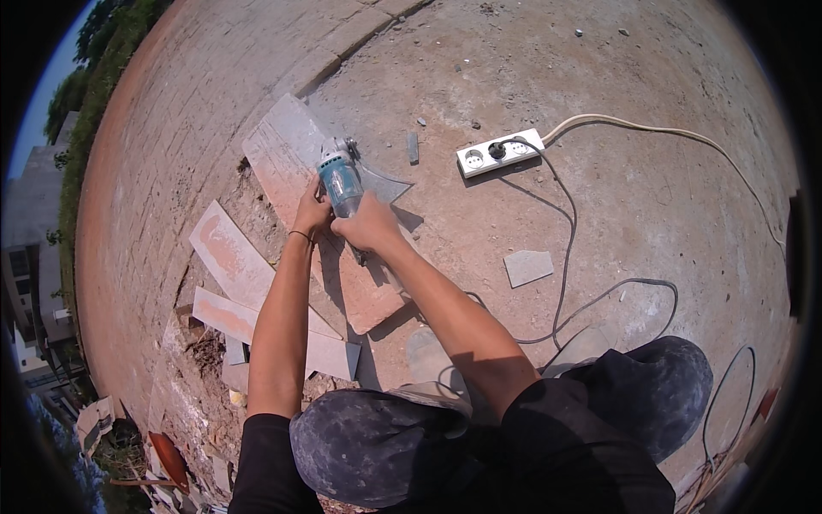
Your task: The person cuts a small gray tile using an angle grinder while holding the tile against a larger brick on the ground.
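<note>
Where two dusty trouser knees [377,450] bulge up along the lower edge, bare forearms [281,343] reach forward from black sleeves [274,467] and converge, the left one nearly straight ahead, the right one slanting inward from the lower right. Pale tile strips [238,255] lie beside the left forearm. The right hand [374,227] is curled firmly round the rear body of the angle grinder [342,182]; the left hand [314,212], a dark band [300,234] at its wrist, sits bent-fingered by the tool's left side, and I cannot tell whether it grips. The teal tool is over a long pinkish slab [287,171], its metal head pointing away from the person, its long axis tipping slightly left at the far end. The slab's own length leans left a little more. Dust veils its far end. Off to the right lies a white power strip [520,152] with a black plug [497,151] in it; farther off runs a stone edge [321,68].
</note>
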A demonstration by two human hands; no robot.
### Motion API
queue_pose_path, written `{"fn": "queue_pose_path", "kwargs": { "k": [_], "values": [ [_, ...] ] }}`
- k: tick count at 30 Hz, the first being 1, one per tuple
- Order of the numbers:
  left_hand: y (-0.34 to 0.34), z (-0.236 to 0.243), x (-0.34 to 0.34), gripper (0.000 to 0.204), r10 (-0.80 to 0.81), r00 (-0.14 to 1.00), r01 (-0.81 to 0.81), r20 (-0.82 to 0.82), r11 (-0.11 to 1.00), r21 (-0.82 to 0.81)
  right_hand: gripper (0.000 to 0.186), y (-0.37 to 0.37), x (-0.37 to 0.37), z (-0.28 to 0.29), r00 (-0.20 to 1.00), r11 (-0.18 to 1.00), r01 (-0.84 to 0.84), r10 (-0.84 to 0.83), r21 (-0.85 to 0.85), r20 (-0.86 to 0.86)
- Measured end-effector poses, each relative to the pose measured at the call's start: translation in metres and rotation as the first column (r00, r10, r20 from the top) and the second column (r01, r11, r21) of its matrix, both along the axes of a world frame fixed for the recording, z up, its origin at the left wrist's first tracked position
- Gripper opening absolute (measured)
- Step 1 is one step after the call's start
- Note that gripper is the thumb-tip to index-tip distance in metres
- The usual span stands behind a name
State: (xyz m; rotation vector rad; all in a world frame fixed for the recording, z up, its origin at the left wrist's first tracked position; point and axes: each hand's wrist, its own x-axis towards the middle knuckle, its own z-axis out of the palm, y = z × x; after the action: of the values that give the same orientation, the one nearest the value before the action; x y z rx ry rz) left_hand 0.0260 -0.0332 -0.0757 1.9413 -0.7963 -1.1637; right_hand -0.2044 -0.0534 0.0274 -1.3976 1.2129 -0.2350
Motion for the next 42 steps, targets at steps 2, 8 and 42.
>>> {"fn": "queue_pose_path", "kwargs": {
  "k": [2,8,42],
  "values": [
    [-0.001,0.001,-0.004,0.087,-0.005,1.000,0.005,-0.003,1.000,0.003,0.082,-0.001,-0.002,-0.001,1.000,1.000,-0.004,0.004,0.004,-0.005],
    [-0.002,0.010,-0.014,0.081,-0.013,1.000,0.013,-0.026,1.000,-0.014,0.081,-0.001,-0.004,-0.002,1.000,1.000,-0.002,0.002,0.009,0.005],
    [0.000,0.024,-0.031,0.068,0.011,0.999,-0.013,-0.030,0.999,-0.050,0.080,0.004,-0.028,0.016,0.991,0.999,0.035,-0.037,0.015,0.127]
  ]
}}
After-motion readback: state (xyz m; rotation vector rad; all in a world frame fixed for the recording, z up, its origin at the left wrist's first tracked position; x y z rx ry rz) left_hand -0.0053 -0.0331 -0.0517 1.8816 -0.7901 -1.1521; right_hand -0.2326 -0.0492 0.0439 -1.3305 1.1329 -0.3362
